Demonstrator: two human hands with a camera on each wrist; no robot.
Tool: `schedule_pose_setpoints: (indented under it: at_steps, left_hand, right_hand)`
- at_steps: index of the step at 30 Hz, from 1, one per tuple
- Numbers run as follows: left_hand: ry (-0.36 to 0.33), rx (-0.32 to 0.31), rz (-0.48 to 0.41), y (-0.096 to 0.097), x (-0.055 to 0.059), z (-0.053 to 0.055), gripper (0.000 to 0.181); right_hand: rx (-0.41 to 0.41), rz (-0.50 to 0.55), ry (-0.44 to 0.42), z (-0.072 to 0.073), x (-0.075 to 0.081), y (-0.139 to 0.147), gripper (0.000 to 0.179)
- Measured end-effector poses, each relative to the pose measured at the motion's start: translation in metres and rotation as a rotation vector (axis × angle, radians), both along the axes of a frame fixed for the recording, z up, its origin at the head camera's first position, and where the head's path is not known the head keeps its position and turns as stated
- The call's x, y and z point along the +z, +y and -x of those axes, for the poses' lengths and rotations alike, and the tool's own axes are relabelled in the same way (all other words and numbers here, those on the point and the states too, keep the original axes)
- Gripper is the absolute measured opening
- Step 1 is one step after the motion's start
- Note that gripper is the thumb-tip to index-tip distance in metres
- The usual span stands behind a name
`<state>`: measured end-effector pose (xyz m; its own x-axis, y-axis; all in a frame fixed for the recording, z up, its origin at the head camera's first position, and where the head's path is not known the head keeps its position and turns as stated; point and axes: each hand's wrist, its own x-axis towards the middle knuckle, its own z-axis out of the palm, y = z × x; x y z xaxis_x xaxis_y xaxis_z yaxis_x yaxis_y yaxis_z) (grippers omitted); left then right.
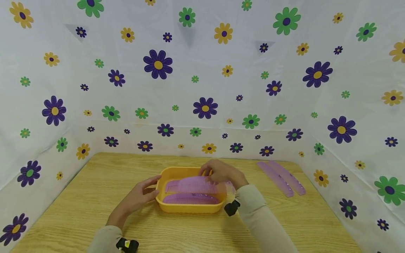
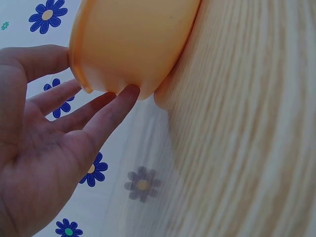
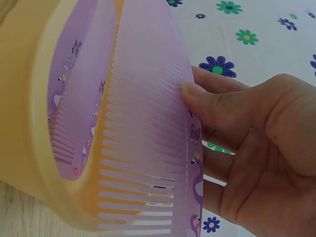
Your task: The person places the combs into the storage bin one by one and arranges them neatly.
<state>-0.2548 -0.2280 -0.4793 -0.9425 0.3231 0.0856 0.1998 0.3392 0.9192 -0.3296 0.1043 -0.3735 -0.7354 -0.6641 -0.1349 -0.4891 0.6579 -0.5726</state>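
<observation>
A yellow plastic basket (image 1: 193,208) stands on the table with purple combs in it. One printed comb (image 1: 190,199) lies along the near side, and the end of another comb (image 1: 171,187) shows behind it. My right hand (image 1: 221,173) pinches a translucent purple comb (image 3: 148,89) by its printed spine, thumb on one face and fingers behind. That comb is tilted over the basket opening, teeth toward the basket in the right wrist view. With fingers nearly straight, my left hand (image 1: 140,194) touches the basket's left end, fingertips at its rim and outer wall.
Two more purple combs (image 1: 276,178) (image 1: 288,177) lie side by side at the table's right rear. Flower-printed white sheeting (image 1: 202,70) walls in the wood-grain table (image 1: 104,182) at the back and both sides.
</observation>
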Motion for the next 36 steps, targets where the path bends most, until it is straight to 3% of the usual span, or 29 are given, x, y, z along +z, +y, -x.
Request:
schedule_pose_setpoints:
  at_steps: [15,20,36]
  left_hand:
    - [0.009,-0.015,0.002,-0.001,0.0,0.001,0.064]
    - [0.032,-0.028,0.018,-0.001,-0.001,0.002,0.064]
    - [0.007,-0.02,0.012,-0.001,0.001,0.001,0.063]
  right_hand:
    - [0.032,-0.088,0.042,0.004,0.004,-0.017,0.029]
    - [0.035,-0.113,0.018,0.006,0.005,-0.025,0.03]
    - [0.026,-0.211,-0.016,0.016,-0.003,-0.042,0.038]
